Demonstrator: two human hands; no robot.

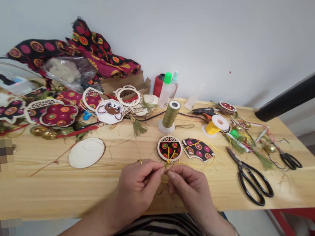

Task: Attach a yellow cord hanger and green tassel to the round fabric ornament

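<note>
Pinching yellow cord [169,155] | both hands [135,184] [193,188] | round ornament [165,147] just beyond

Yellow cord [168,156]: pinched by the left hand [137,183] and right hand [191,186], held close together | Round ornament [170,144]: partly crossed by cord | Fan-shaped fabric piece [200,150]: placed just beside | Green thread spool [171,115]: stood behind | Black-handled scissors [242,166]: laid at right, blades pointed away.

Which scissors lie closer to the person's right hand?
The bigger black-handled scissors are nearer the right hand; the smaller pair, also black-handled, lies farther right.
</note>
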